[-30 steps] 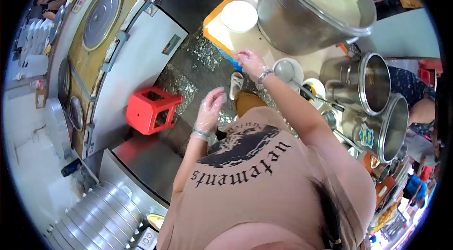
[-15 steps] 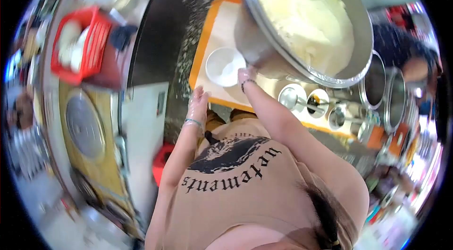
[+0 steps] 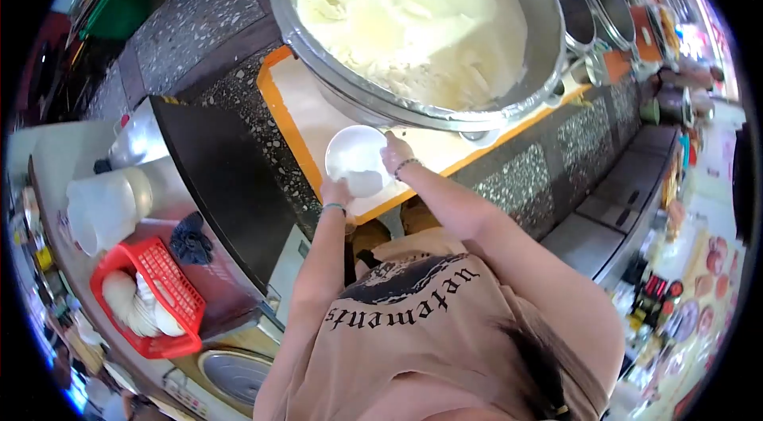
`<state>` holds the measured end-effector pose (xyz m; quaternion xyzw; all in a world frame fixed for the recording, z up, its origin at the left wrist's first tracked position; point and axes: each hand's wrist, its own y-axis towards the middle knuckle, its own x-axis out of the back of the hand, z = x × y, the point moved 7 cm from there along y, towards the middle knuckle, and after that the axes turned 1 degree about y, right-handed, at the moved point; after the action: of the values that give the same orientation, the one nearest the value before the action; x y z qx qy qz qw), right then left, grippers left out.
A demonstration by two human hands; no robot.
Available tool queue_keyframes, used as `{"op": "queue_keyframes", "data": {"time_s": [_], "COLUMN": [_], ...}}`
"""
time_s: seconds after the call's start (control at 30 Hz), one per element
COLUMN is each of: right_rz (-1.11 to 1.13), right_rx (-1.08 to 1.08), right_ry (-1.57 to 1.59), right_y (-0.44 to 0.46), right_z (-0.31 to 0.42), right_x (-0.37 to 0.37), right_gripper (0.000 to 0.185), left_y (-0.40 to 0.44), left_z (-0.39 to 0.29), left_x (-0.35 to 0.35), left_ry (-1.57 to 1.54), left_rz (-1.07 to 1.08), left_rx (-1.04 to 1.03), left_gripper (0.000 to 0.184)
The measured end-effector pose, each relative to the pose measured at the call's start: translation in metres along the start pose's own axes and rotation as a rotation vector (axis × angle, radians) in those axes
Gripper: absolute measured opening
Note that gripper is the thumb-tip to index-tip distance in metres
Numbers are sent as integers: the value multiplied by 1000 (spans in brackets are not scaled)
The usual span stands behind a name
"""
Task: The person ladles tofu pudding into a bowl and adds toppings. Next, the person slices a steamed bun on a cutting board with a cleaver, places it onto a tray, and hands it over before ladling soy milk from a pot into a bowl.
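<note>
A round white bowl (image 3: 355, 152) is between my two hands, over the front part of a white board with an orange border (image 3: 274, 71). My left hand (image 3: 335, 192), in a thin clear glove, grips the bowl's near left rim. On the opposite side my right hand (image 3: 396, 154) has its fingers closed on the right rim. Whether the bowl rests on the board or is lifted, I cannot tell. Just beyond it stands a large metal pot (image 3: 290, 19), filled with a pale, soft, creamy mass (image 3: 413, 19) whose surface is uneven.
To the left, a red plastic basket (image 3: 179, 286) holds round white items, beside a dark cloth (image 3: 191, 238) and a translucent tub (image 3: 107, 210). Tall metal containers (image 3: 568, 3) stand right of the pot. Metal cabinets (image 3: 616, 218) line the right side.
My left hand has come from beside the board to the bowl's rim. My right hand stays on the bowl. The camera view has turned, shifting the pot leftward in frame.
</note>
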<state>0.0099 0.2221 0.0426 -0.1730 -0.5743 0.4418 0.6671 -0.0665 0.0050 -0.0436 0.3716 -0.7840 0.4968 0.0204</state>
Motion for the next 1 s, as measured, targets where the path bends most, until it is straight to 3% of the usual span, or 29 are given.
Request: {"op": "queue_keyframes", "data": {"time_s": [0.03,0.07,0.1,0.13,0.2,0.27,0.37,0.4,0.43,0.47,0.6,0.67,0.87,0.9,0.93,0.97,1.0], "right_rz": [1,-1,146,152,465,620,296,-125,-347,-325,-652,-445,74,48,-144,-129,36], "right_rx": [100,197,389,357,42,16,-53,440,50,-53,-2,-25,43,130,105,34,135], "right_ry": [2,2,-54,-22,789,737,804,141,78,-196,-786,-728,-1000,-1055,-719,-725,-857], "right_y": [10,20,16,-2,-56,-107,-36,6,-4,3,85,103,169,176,224,230,205], "right_z": [-7,-18,-27,-32,-24,-10,-82,-122,-138,-155,-237,-240,-272,-277,-329,-347,-328], "right_x": [-12,-22,-36,-40,-27,26,79,112,170,203,251,269,255,249,234,232,238], "right_gripper": [38,42,46,46,36,39,36,30,28,27,30,33,46,40,36,30,28], "left_y": [-1,-18,-56,-92,-124,-140,-163,-171,-175,-182,-193,-194,-201,-191,-193,-196,-197], "left_z": [2,-14,-43,-66,-81,-75,-67,-62,-57,-57,-50,-44,-84,-68,-75,-82,-85], "left_x": [-1,10,23,32,44,55,69,75,77,77,55,32,-13,-17,-18,-15,-10], "left_ry": [-372,-344,-647,-946,-913,-846,-995,-1012,-1004,-1026,-1053,-1112,-1137,-1139,-1155,-1087,-1015], "left_rz": [138,156,272,382,469,463,323,306,287,229,78,18,-154,-161,-172,-246,-313], "left_rx": [17,13,112,231,233,175,200,240,212,214,264,263,265,272,270,299,325], "left_gripper": [51,51,49,48,50,55,62,63,64,63,59,57,53,51,51,52,52]}}
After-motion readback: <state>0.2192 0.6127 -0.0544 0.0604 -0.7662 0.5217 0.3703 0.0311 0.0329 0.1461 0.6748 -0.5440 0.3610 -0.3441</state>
